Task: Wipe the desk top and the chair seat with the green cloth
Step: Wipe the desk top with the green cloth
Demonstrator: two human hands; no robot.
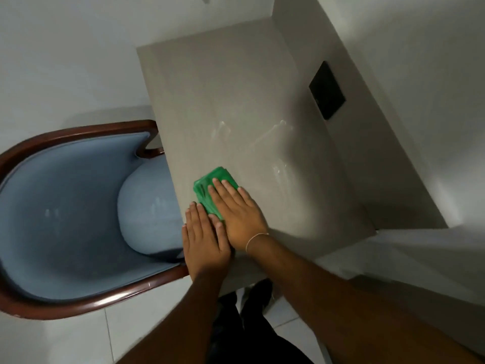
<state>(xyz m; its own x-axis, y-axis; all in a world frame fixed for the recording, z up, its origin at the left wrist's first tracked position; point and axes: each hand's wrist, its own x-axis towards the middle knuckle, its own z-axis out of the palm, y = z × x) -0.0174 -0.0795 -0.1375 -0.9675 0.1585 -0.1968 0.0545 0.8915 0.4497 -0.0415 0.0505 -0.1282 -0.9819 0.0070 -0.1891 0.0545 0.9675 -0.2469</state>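
Both forearms reach up from the bottom of the frame. At centre, the right hand (237,214) lies flat, fingers together, pressing the folded green cloth (213,189) onto the grey table (223,101) near its left edge. Just beside it, the left hand (204,240) rests flat, fingers outstretched. A blue upholstered chair (65,206) sits at left, its seat partly under the table.

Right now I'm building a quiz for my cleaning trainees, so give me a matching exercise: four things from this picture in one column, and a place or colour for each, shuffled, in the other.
Things:
1. green cloth
2. chair seat
3. black panel
4. thin bracelet

Places and colours:
A. blue, tucked partly under the desk top
B. on the right wrist
C. pressed flat under the right hand
D. set in the wall beside the desk

Pairs: 1-C, 2-A, 3-D, 4-B
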